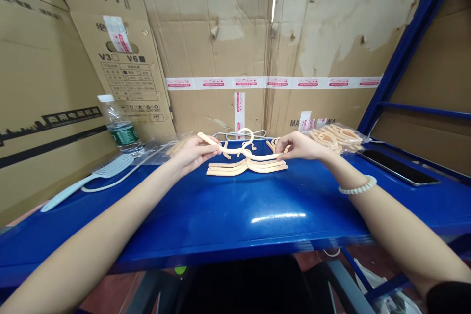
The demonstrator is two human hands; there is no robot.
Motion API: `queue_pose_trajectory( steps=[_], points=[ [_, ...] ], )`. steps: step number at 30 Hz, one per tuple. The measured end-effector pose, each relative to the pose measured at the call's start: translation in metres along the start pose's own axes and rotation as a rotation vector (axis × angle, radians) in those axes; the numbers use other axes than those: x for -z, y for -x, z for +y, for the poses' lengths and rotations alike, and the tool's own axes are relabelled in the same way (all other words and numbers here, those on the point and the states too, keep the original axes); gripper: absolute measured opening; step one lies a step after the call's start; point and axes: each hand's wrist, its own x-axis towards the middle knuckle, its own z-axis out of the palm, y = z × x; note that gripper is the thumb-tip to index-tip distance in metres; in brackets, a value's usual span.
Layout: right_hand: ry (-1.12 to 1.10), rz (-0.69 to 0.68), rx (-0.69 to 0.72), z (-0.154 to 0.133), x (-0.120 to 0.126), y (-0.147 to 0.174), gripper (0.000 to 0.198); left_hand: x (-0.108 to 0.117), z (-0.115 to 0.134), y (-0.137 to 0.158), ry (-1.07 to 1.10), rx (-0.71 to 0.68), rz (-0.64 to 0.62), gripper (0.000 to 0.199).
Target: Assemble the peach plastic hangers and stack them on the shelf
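A peach-coloured folding clothes hanger (265,158) is held up between my two hands, its round hook upward and its arms spread to either side. My left hand (193,154) pinches the left arm near its end, the tip poking out past the fingers. At the end of the right arm, the fingers of my right hand (301,146) are closed on it. Just below lies a small row of similar hangers (228,171) on the blue table (228,216). Some loose peach pieces lie behind the held hanger, partly hidden by it and by my right hand.
Clear bags of peach pieces lie on both sides, the right bag (336,136) near a black phone (399,167). At left are a water bottle (123,132), a pale hairbrush (91,176) and a white cable. Cardboard panels (221,34) wall the back; a blue metal frame stands right.
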Motion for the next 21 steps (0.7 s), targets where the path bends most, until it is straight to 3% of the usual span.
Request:
queue_pose_trajectory(
  steps=[2,7,10,15,21],
  points=[
    [0.066,-0.092,-0.001,0.0,0.005,0.003,0.024,0.008,-0.001,-0.002,-0.194,-0.019,-0.089,0.019],
    [0.12,-0.208,0.04,0.008,0.008,0.004,0.019,0.018,0.003,-0.001,-0.851,-0.236,-0.29,0.024],
    [0.134,-0.272,0.036,0.013,0.007,0.003,0.021,0.015,0.007,0.003,-1.09,-0.296,-0.461,0.021],
    [0.133,-0.343,-0.034,0.014,0.003,0.001,0.025,0.009,0.007,0.006,-1.275,-0.393,-0.52,0.018],
    [0.128,-0.373,-0.063,0.009,-0.004,-0.002,0.027,0.015,-0.004,0.001,-1.32,-0.485,-0.585,0.018]
  ],
)
